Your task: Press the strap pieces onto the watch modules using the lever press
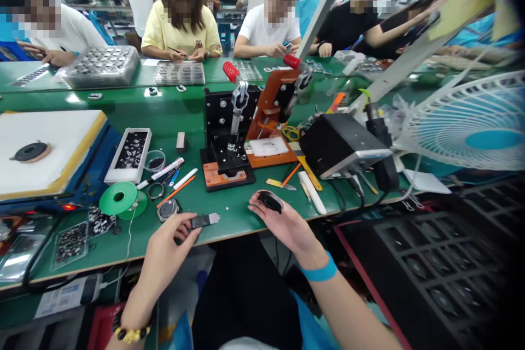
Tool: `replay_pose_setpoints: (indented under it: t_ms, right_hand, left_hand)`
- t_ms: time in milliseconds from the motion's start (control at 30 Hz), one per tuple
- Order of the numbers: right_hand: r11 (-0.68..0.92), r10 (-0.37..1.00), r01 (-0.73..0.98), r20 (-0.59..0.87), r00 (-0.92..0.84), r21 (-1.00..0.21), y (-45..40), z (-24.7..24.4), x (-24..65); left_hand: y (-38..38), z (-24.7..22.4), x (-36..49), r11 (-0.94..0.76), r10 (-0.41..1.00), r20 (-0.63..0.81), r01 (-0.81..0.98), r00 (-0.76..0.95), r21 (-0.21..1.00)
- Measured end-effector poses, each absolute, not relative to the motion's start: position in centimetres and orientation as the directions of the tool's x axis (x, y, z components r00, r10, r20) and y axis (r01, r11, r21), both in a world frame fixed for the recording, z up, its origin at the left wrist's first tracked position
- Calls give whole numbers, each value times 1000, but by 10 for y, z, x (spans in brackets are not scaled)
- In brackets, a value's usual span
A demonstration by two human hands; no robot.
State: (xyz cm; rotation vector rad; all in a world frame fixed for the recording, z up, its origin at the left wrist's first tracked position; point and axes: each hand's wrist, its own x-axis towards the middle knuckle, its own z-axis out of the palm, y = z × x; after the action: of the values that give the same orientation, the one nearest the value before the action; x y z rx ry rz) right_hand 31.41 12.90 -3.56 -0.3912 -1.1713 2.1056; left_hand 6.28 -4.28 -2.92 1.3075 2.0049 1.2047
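Note:
Between the thumb and fingers of my left hand point(170, 243) is a small dark flat piece with a silver-grey pointed end point(205, 221), held just above the green bench near its front edge. My right hand point(289, 227) is turned palm up and holds a black round part point(269, 201) at its fingers. A gap separates the two hands. Beyond them stands a black toggle-clamp press point(232, 126) with a red handle and an orange block at its base. A round watch-like piece point(168, 209) lies beside my left hand.
An orange clamp press point(268, 104), black box point(344, 145) and white fan point(471, 126) stand to the right. On the left are a green spool point(118, 197), parts tray point(147, 136) and blue machine point(92, 158). Pens, blades and co-workers opposite are visible. A foam tray point(435, 254) sits lower right.

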Motion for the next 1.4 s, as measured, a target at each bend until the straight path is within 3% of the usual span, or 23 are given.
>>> replay_pose_setpoints:
  t_ms: [200, 333, 500, 733, 1400]
  right_hand:
    - [-270, 660, -393, 128, -740, -879, 129, -34, 317]
    - [-10, 655, -187, 134, -744, -982, 130, -35, 318]
    - [227, 628, -6, 151, -763, -974, 125, -33, 316]
    - [245, 600, -31, 176, -780, -969, 128, -37, 315]
    - [296, 622, 76, 131, -772, -952, 128, -41, 315]
  left_hand:
    - [-45, -28, 63, 206, 889, 25, 448, -458, 870]
    - [-47, -25, 66, 202, 878, -8, 356, -478, 912]
    - [-43, -19, 79, 155, 881, -83, 119, -466, 981]
    - [-33, -15, 96, 47, 906, -87, -106, -414, 993]
    - [-31, -19, 97, 52, 907, -95, -115, -411, 992]
